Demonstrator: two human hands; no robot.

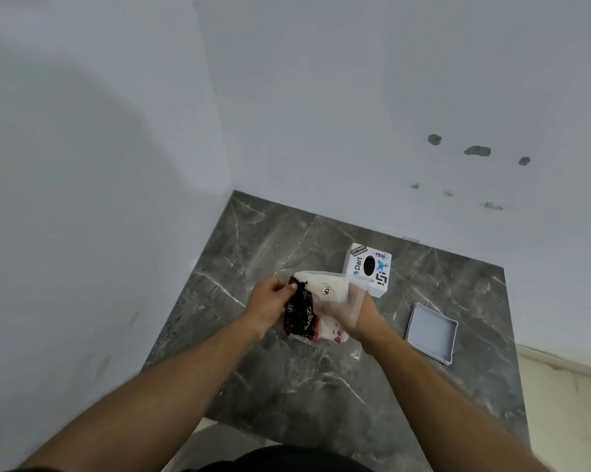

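Likely a plain home room: grey marble counter (pixel 304 386) in a corner of chipped white walls (pixel 355 97).

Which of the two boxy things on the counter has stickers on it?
The taller white box, with the dark oval hole and the word Dart. The shallow tray to its right is plain grey, without stickers.

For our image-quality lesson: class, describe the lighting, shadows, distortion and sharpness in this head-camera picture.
Head view: soft, dim, bluish light, no hard glare on the marble counter; a broad faint shadow on the left wall; the wide-angle lens bends the wall corner; left hand on the black packet and right hand on the translucent bag look slightly soft, yet stickers on the white box are readable.
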